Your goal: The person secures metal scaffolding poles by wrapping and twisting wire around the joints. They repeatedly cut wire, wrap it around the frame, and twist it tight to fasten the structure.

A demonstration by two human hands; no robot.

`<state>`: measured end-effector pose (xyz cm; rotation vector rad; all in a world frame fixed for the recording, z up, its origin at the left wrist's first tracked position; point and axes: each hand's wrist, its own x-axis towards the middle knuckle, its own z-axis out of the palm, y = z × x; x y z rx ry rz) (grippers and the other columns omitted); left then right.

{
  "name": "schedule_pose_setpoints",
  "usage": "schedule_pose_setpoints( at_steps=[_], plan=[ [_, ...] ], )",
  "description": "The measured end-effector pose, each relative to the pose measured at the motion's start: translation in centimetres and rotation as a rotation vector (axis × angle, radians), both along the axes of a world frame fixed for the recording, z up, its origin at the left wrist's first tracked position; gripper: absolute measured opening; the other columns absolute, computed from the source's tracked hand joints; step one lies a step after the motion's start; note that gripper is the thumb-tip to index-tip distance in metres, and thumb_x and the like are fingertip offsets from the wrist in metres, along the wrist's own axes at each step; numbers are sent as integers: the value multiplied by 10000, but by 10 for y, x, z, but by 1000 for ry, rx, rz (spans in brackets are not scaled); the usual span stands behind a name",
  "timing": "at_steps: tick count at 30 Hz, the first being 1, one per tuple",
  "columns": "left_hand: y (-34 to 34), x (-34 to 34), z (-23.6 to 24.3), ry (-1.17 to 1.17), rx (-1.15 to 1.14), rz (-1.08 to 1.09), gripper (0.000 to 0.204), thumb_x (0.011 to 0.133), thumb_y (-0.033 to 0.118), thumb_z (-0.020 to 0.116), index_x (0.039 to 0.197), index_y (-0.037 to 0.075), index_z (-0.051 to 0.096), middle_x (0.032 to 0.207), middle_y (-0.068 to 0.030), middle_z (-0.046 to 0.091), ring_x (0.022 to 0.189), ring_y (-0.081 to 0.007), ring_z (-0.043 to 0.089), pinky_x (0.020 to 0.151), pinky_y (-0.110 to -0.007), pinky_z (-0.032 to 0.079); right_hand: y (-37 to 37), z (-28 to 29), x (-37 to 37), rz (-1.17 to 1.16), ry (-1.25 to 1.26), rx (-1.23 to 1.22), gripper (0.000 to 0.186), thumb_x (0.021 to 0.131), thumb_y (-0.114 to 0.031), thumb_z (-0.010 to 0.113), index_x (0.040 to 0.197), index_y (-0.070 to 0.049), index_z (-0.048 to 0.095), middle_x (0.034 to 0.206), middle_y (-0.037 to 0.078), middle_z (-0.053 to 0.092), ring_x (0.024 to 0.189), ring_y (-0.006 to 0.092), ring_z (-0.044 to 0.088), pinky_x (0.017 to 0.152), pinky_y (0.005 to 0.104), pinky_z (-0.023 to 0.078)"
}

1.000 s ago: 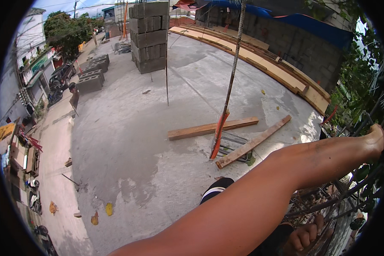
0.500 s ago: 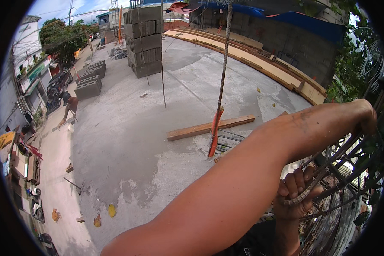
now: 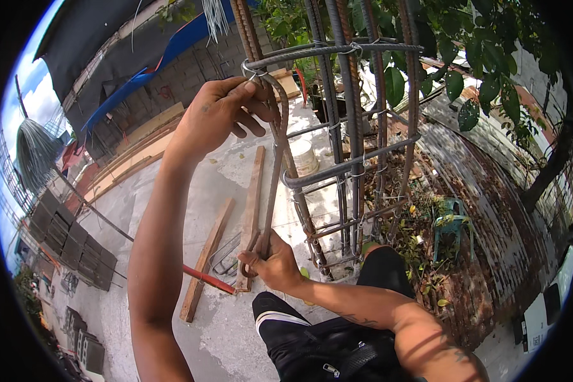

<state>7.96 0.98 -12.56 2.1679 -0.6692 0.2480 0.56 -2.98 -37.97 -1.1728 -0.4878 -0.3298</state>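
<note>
Left hand (image 3: 219, 114) raised, right hand (image 3: 270, 261) low, both clenched.

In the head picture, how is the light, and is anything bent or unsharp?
Head view: hard sunlight, with bright glare on the concrete floor; fisheye bends the rebar cage and wooden planks toward the black rim; left hand and right hand look sharp.
</note>
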Motion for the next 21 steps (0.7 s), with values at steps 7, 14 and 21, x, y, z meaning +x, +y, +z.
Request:
schedule_pose_setpoints(
  at_steps=[7,14,21],
  plan=[
    [-4,14,-32,76,-394,-223,346,999,313,365,941,25,550,669,-83,621,521,-149,596,473,-230,443,-105,-5,-2,-273,-72,-357,345,783,-248,748,810,11,522,526,75,535,428,145,516,407,300,396],
    [-16,24,-57,315,-790,-412,359,996,359,363,922,49,526,566,-41,483,390,-140,415,384,-240,365,-241,92,-39,-597,-76,-909,277,723,-136,759,833,12,551,558,83,547,459,136,529,441,282,403],
    [-42,32,-78,570,-1277,-916,325,999,329,351,945,65,533,628,-31,471,491,-157,442,471,-251,389,-269,254,-95,-1179,-394,-1604,389,654,-87,770,963,40,572,731,133,590,633,181,557,600,315,423]
  ],
)
